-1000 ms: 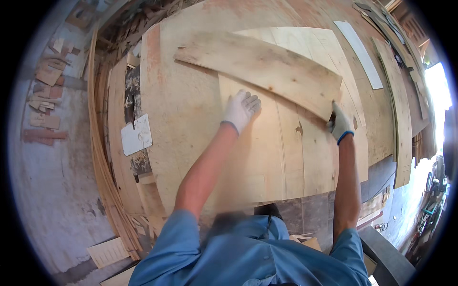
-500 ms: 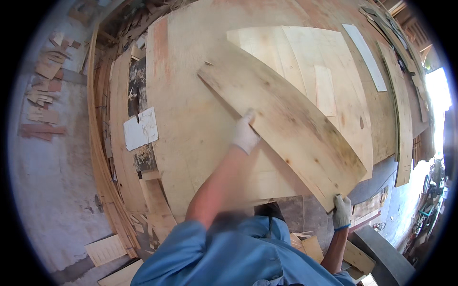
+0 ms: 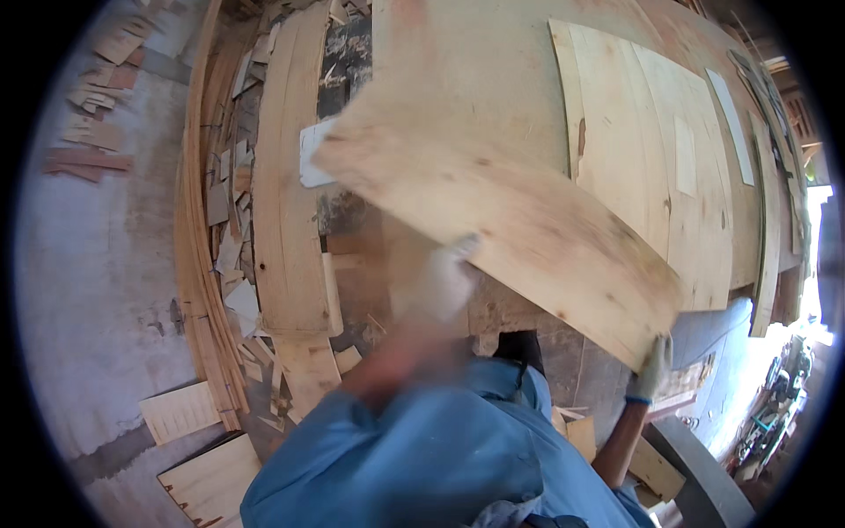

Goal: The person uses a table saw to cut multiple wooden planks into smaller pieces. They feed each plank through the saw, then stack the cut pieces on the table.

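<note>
Head view, looking down past a person's blue shirt (image 3: 414,440) in a woodworking space. A long, pale plywood board (image 3: 528,233) with dark knots and stained patches slants across the middle, from upper left to lower right. The gloved left hand (image 3: 440,282), blurred, grips the board's near edge around its middle, thumb on top; its other fingers are hidden. The gloved right hand (image 3: 651,371) is closed on the board's lower right corner. Whether the board's far edge rests on anything is unclear.

Beyond it spreads a large plywood sheet (image 3: 475,79), bearing a lighter plywood panel (image 3: 616,114) with a small rectangular piece (image 3: 685,157) on top and a narrow white strip (image 3: 730,123) to its right. A white piece (image 3: 314,163) shows partly behind the board's left end. Long wooden strips (image 3: 198,334) run along the left.

The step in hand appears to be two-handed handling of the board; shifting it further would call for both grips moving together, keeping its long left end supported.
</note>
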Demonstrator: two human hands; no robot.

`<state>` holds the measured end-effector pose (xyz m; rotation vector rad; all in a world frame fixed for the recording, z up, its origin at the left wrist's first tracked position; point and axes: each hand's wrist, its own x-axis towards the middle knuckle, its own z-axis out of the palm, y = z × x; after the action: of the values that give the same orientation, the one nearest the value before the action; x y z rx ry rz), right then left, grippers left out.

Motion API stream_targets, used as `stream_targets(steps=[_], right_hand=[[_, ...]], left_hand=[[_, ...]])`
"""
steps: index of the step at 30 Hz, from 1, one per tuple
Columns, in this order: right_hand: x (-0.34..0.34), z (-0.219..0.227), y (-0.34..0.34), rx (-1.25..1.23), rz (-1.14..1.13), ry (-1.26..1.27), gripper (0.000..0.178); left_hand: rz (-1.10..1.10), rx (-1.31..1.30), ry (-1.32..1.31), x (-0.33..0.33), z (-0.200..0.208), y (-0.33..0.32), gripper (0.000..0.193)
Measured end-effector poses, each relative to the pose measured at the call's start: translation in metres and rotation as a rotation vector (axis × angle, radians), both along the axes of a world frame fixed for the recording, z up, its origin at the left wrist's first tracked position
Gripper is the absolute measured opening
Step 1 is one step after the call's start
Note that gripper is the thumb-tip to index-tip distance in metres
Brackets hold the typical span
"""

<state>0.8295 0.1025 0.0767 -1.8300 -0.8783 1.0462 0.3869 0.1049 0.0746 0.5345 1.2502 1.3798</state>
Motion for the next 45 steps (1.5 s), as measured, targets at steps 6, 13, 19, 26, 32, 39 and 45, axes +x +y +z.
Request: stream_targets(steps=[6,13,19,26,32,39,45], right_hand=[[-0.219,0.014,0.046,-0.117,0.382,-0.005,0.048],[-0.379,-0.052,0.068,0.159,0.706,-0.302,0.048],[-0.447,-0.049,0.070,0.147,0.881,-0.443,0.044],[-0.485,-0.055,0.088,0.169,0.988,-0.622,0.046],[-0.527,-0.051,0.078,0.158,0.971,-0.679,0.046],[-0.559,-0.049,0.074,0.104,0.937,-0.693,0.048],[-0.585,-0.043,0.079,0.119,0.924,-0.707,0.045]], left_hand=[[0.528,-0.085,-0.528,-0.168,-0.007,-0.087,0.034],[1.005,-0.019,-0.470,-0.274,-0.019,-0.152,0.041],[0.989,0.089,-0.486,-0.296,-0.051,-0.175,0.043],[1.019,-0.029,-0.487,-0.327,-0.064,-0.165,0.038],[0.973,-0.051,-0.424,-0.383,-0.068,-0.154,0.035],[0.935,-0.062,-0.446,-0.427,-0.073,-0.147,0.036],[0.954,-0.077,-0.420,-0.457,-0.079,-0.137,0.035]])
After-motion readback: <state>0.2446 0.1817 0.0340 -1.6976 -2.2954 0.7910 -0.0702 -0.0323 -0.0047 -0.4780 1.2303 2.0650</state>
